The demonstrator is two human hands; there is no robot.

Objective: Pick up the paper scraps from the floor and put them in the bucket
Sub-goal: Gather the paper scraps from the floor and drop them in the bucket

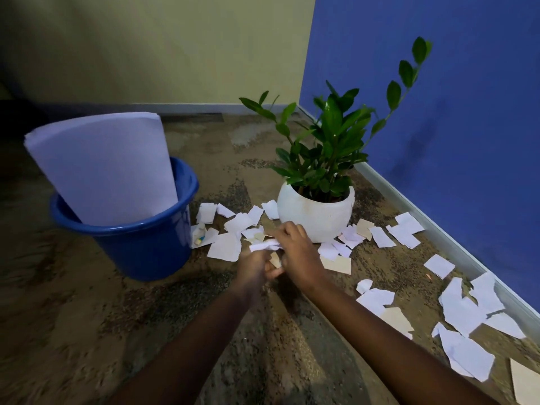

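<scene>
A blue bucket stands on the floor at the left, with a large curled white sheet sticking out of it. Several white and beige paper scraps lie between the bucket and a plant pot, and more paper scraps are strewn along the right wall. My left hand grips a bunch of white scraps just above the floor. My right hand meets it from the right, fingers curled over the same bunch. A beige piece shows between the two hands.
A white round pot with a green leafy plant stands right behind my hands. A blue wall with a grey skirting board runs along the right, a pale yellow wall at the back. The floor is mottled brown carpet.
</scene>
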